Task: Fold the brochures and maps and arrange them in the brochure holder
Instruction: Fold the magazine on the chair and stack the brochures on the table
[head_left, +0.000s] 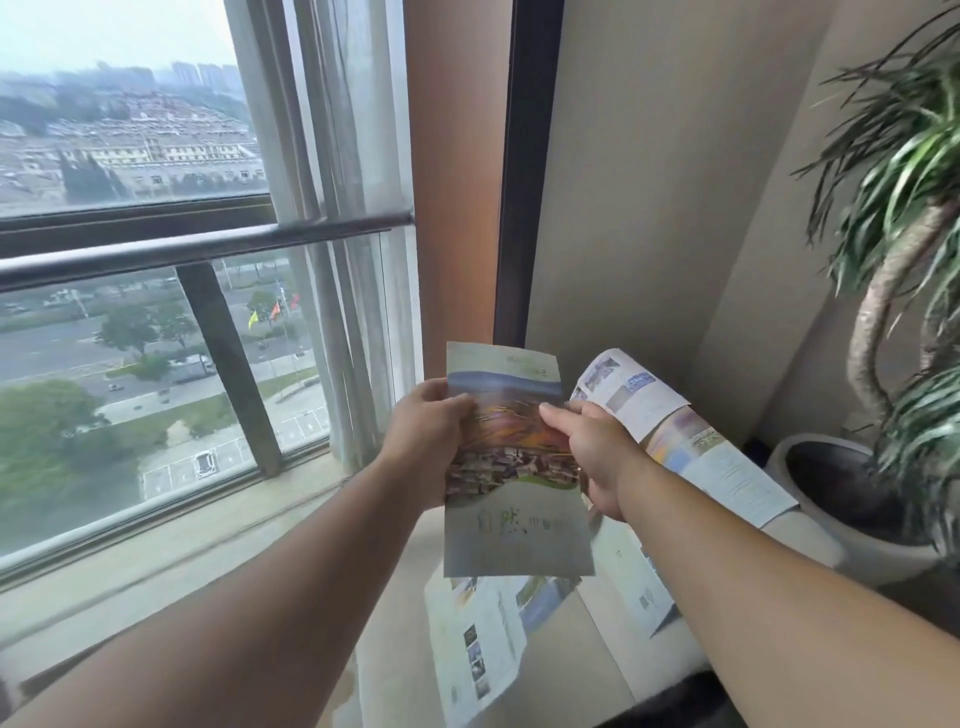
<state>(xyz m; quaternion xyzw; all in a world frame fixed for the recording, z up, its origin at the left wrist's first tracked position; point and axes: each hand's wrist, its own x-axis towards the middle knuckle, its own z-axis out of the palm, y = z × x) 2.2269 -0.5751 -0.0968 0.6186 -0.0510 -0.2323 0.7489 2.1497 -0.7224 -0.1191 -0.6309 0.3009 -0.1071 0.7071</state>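
We hold the brochure (514, 530) by its side edges, left hand (426, 447) and right hand (592, 457) both pinching it; it looks light, floppy, easily creased.

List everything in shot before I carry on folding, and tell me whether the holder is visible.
brochure: one, multicoloured cover, held up at centre
unfolded panels: count unclear, white with photos, curling out to the right behind the right hand
potted plant: one, green leaves, right edge
pot: one, pale, under the plant at lower right
window: one, dark frame, left
sheer curtain: one, pale grey, beside the window
brochure holder: none in view
left hand: one, grips the brochure's left edge
right hand: one, grips the brochure's right edge
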